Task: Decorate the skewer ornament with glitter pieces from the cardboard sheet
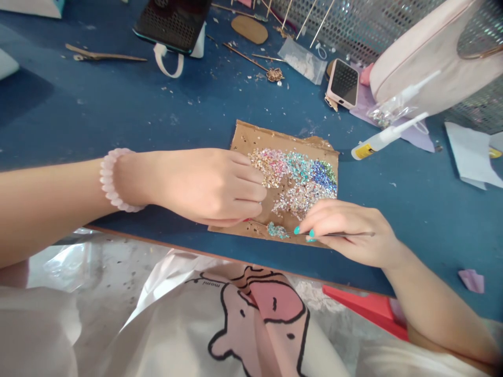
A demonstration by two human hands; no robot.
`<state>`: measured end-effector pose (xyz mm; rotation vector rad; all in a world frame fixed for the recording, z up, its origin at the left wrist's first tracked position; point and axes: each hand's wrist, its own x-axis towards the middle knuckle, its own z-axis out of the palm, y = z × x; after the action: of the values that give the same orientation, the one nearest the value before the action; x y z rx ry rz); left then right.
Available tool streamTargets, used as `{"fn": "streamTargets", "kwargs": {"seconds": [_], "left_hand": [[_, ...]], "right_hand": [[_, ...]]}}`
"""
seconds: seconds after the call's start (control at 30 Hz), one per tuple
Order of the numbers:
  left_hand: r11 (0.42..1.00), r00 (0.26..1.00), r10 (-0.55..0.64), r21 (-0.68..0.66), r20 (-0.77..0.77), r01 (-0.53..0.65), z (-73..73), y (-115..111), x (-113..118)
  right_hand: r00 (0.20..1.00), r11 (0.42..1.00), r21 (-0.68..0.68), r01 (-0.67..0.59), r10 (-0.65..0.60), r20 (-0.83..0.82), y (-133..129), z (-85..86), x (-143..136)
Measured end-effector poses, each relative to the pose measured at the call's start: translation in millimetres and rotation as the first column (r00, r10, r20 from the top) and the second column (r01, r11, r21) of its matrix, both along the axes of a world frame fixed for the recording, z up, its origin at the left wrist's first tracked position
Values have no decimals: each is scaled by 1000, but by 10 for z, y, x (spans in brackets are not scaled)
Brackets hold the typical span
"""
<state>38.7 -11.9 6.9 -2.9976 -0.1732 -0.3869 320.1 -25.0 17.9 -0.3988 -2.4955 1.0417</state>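
My left hand (214, 186), with a pink bead bracelet at the wrist, is closed at the left side of a cardboard sheet (245, 137). From its curled fingers a thin stem runs to a small ornament (277, 230) covered in teal chips; the grip itself is hidden under the hand. Between the fingertips of my right hand (346, 228) are slim metal tweezers (353, 234), their tips at the ornament's right side. On the cardboard, just above both hands, lie small glittering rhinestone chips (302, 196) in pink, gold, teal, blue, green and clear patches.
A glue bottle (371, 146) lies right of the cardboard. Behind are a phone (343, 84), a bag of white pieces (302, 60), a flower-topped hairpin (274, 75), a wooden stick (106, 55) and a dark device (173, 23). The table's front edge (157, 242) runs close below.
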Motion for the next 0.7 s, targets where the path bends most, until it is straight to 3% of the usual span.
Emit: {"fn": "streamTargets", "kwargs": {"seconds": [0.3, 0.7], "left_hand": [[1000, 999, 21, 20, -29, -20, 5, -3, 10], [997, 998, 40, -67, -53, -44, -9, 7, 11]], "right_hand": [[1000, 1000, -4, -8, 8, 4, 6, -11, 2], [1000, 1000, -5, -4, 4, 18, -3, -3, -6]]}}
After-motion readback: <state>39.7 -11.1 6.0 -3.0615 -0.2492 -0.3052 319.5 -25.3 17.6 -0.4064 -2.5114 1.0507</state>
